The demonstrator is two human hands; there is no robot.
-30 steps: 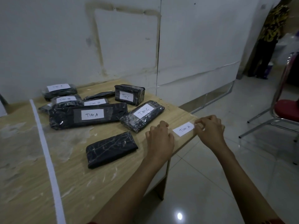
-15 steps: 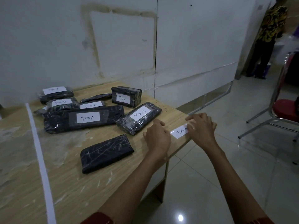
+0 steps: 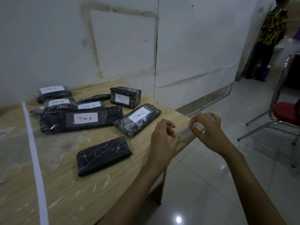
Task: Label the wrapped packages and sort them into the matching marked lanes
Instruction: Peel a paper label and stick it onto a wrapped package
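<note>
The grips of the left hand and right hand each pinch an end of the label at the bench's right edge. The unlabelled package lies left and nearer, its long axis running near-left to far-right, closest to the left hand.

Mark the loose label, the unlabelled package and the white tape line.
loose label (image 3: 184, 133), head view, on its written middle.
unlabelled package (image 3: 103, 155), head view, centre of its top face.
white tape line (image 3: 36, 159), head view, midway along it.
</note>
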